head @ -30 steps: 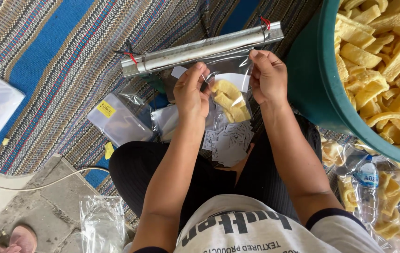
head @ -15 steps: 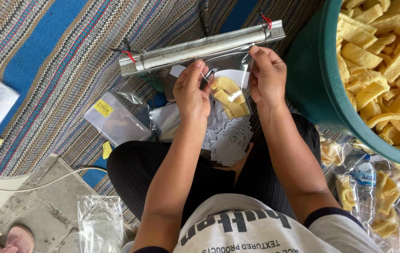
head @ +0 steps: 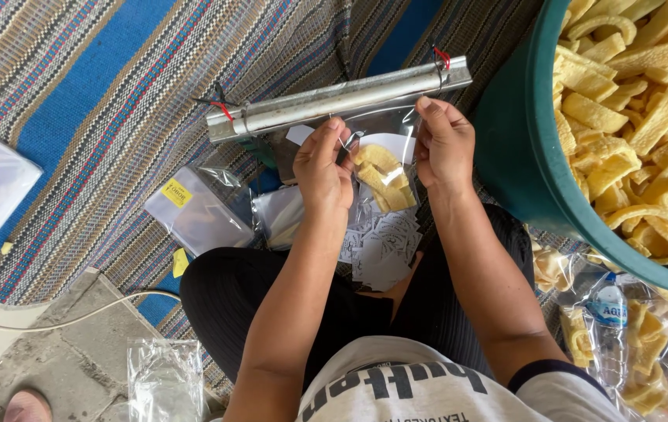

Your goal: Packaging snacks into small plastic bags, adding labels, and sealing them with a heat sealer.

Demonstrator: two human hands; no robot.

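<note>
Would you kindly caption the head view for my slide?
Both hands, left hand and right hand, hold a clear bag of yellow chips at a metal bar.

We count two hands (head: 326, 168), one metal bar (head: 334, 100) at twelve o'clock, one green tub (head: 517, 148) at three, one water bottle (head: 609, 324) at four.

Soft, even daylight falls on my lap and gives only faint shadows under my forearms. The metal bar (head: 339, 100) ahead of me shows a pale sheen, and the clear plastic bag (head: 381, 168) in my fingers throws small glints. Focus is sharp in the middle; the corners stretch and bend a little.
</note>
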